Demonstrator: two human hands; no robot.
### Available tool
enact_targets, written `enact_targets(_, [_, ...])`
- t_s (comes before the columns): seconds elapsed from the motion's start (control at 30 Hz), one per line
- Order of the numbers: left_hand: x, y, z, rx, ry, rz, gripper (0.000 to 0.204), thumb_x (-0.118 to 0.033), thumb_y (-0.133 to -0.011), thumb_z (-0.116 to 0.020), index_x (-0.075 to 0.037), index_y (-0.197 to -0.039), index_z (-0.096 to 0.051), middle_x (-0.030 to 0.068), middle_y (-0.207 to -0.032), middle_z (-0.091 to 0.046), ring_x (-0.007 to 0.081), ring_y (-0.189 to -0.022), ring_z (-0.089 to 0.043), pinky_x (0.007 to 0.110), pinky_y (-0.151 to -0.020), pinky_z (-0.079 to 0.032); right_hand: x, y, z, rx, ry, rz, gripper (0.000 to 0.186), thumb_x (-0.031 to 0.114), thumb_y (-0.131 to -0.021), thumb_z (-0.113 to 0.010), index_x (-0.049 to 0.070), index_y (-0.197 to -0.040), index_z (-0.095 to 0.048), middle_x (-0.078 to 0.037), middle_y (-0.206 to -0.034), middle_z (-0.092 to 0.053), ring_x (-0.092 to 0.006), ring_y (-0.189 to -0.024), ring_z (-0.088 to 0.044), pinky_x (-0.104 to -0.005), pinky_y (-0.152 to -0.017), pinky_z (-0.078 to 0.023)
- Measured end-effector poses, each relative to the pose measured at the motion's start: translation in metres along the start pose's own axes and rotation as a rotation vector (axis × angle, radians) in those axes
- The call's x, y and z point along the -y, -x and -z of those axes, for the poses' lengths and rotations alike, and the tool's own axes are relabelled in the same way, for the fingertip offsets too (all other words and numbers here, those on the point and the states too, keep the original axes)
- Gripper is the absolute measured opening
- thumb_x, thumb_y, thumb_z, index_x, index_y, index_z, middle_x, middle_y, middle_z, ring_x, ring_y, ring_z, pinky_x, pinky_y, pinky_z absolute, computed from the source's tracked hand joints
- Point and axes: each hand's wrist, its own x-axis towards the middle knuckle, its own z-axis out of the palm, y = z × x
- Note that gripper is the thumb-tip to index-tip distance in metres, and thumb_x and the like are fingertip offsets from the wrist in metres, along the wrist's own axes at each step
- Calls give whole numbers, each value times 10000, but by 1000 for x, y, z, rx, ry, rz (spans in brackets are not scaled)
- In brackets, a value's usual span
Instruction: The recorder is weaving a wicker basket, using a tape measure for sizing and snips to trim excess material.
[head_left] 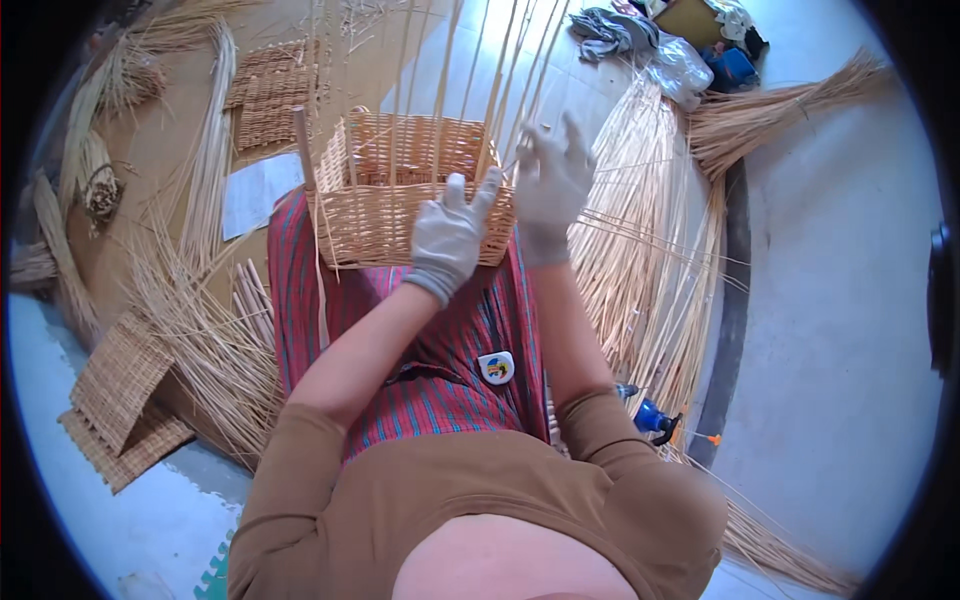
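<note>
A woven natural-coloured basket (355, 225) rests across my lap on red striped cloth (305, 310), with long loose strands rising from it. My left hand (447, 240), in a pale glove, grips the front wall near its right end, fingers at the rim and thumb hidden. My gloved right hand (550, 190) is raised at the basket's right corner beside upright strands, its fingers spread and slightly curved. A wooden stick (303, 140) stands at the basket's left corner. A small white item with a coloured picture (496, 368) lies on my lap.
Strand bundles lie at right (640, 290) and left (205, 360). Woven mats (270, 95) are at upper left, others (130, 370) at lower left. A blue spray bottle (650, 418) is by my right elbow. Cloths (610, 35) and a plastic bag (680, 70) sit at the back right.
</note>
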Motion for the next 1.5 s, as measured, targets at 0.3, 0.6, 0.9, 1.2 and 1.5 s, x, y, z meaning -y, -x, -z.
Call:
enact_targets(0.3, [82,56,2,-613,461,15,366,-113,-851,-735,-122,-1200,-621,130,-1279,-604,378,-1183,-580,479,-1000,-483,133,-1,-50,366,-1146,-251,553,167,-992,-627,-89,-1443,-437,-237,-1386,-571,-295,-1264,-582,-368,-1082,-447])
enact_targets(0.6, [169,66,22,-577,239,115,492,-145,-906,-698,-82,-1368,-541,171,-1314,-615,381,-1206,-602,444,-1010,-502,170,-18,-170,616,-1149,-1260,836,334,-895,-806,-26,-1512,-372,-133,-1174,-639,-171,-932,-629,-296,-785,-549])
enact_targets(0.9, [187,61,47,-362,120,128,487,-180,-811,-777,-150,-1263,-598,91,-1114,-699,334,-1055,-649,446,-947,-468,187,9,-110,130,-1283,-503,388,263,-995,-694,-8,-1263,-621,-3,-931,-634,-81,-797,-564,-245,-726,-492])
enact_targets(1.2, [193,60,40,-421,175,73,441,-115,-761,-813,-151,-1151,-611,90,-1068,-707,332,-957,-667,447,-867,-499,107,48,-49,212,-1510,-699,194,105,-1076,-478,65,-1168,-644,6,-742,-556,-86,-639,-529,-327,-811,-572])
enact_targets(1.5, [124,19,46,-166,215,277,727,-316,-1044,-517,-319,-1640,-99,178,-1069,-722,386,-616,-664,515,-539,-491,93,35,-41,244,-1288,-999,233,201,-1094,-485,71,-1180,-658,-67,-940,-714,-163,-887,-698,-317,-770,-590])
